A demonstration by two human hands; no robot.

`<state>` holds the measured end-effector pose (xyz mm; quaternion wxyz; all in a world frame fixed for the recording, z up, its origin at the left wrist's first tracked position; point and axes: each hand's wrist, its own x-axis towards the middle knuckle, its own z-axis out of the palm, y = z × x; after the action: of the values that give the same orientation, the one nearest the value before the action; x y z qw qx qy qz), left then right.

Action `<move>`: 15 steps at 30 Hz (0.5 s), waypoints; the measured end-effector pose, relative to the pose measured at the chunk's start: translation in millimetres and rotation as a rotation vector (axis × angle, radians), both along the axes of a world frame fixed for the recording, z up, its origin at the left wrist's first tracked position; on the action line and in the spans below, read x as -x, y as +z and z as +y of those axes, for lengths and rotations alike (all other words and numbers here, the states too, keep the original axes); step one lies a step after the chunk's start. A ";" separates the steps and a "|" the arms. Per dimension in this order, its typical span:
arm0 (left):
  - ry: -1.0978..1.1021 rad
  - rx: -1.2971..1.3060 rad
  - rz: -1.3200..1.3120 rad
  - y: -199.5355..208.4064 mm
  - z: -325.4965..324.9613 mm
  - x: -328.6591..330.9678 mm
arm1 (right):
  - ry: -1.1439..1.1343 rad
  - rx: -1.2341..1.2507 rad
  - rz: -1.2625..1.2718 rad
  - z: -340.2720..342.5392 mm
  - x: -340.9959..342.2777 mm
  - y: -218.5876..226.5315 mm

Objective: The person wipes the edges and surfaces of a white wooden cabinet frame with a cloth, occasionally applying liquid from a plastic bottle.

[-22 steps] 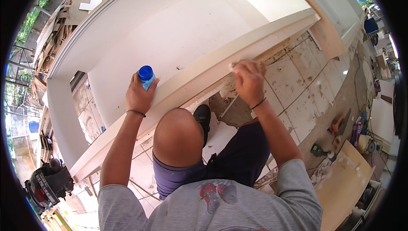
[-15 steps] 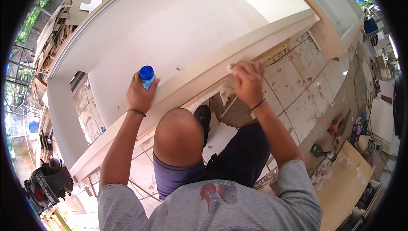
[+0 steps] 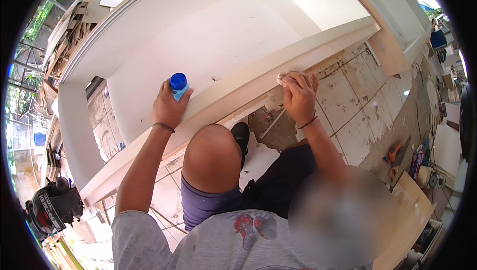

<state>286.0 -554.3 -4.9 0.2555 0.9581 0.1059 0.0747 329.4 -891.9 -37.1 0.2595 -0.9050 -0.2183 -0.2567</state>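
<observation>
My left hand (image 3: 169,107) is wrapped round a small bottle with a blue cap (image 3: 178,81) and a light-blue side. It holds the bottle upright at the inner side of a long pale rail (image 3: 248,85), the front edge of a large white cabinet-like box (image 3: 198,36). Farther right, my right hand (image 3: 301,97) pinches a small whitish wad (image 3: 280,78), perhaps cloth, against the outer face of that rail. Its fingers hide most of the wad.
My bent knee (image 3: 212,158) is close to the rail. Broken floor tiles (image 3: 343,96) lie beyond my right hand. A black power tool (image 3: 52,205) stands at lower left. An orange-handled tool (image 3: 394,152) and a wooden board (image 3: 410,205) are at right.
My right hand has shifted a little to the right along the rail with the wad. The left hand keeps its grip on the bottle; the whole view has shifted slightly.
</observation>
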 end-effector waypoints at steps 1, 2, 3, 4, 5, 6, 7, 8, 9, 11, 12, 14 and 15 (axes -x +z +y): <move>0.007 -0.001 0.000 1.7 0.7 0.0 | -0.033 0.003 -0.004 1.1 1.6 -1.0; 0.008 -0.003 0.003 2.4 1.3 0.7 | 0.035 -0.006 -0.002 10.6 9.4 -3.1; 0.008 -0.005 0.007 2.4 2.1 1.6 | 0.040 -0.005 0.000 11.6 11.1 -1.0; 0.012 -0.004 0.009 1.0 3.2 2.7 | 0.072 0.015 0.017 11.9 12.4 2.2; 0.008 -0.007 -0.003 0.6 3.6 3.2 | 0.102 0.036 0.030 11.9 12.9 6.3; 0.002 -0.011 -0.016 -0.1 3.7 2.0 | 0.103 0.037 0.028 4.1 7.3 3.7; 0.003 -0.010 -0.018 -0.6 3.7 -0.4 | 0.043 0.030 0.025 -10.2 -2.3 -1.5; -0.012 -0.006 -0.018 -2.2 3.8 -1.8 | -0.014 0.025 0.027 -14.4 -6.2 2.4; -0.027 -0.001 -0.019 -3.3 3.4 -2.4 | -0.012 0.028 0.028 -10.6 -3.4 1.6; -0.015 0.005 -0.040 -3.8 2.6 -0.5 | 0.063 0.027 0.033 10.7 11.3 -1.0; -0.004 0.004 -0.070 -2.5 2.7 -0.5 | 0.101 0.008 0.010 22.9 17.7 -0.4; -0.006 0.009 -0.072 -2.7 5.1 2.7 | 0.094 0.023 0.015 18.5 15.2 2.4; -0.009 0.014 -0.079 -2.3 5.2 2.0 | 0.085 0.039 0.017 12.7 10.7 4.1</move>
<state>283.9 -549.1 -7.2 0.2667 0.9530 0.0918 0.1105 318.7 -879.2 -33.0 0.2544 -0.9020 -0.2593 -0.2333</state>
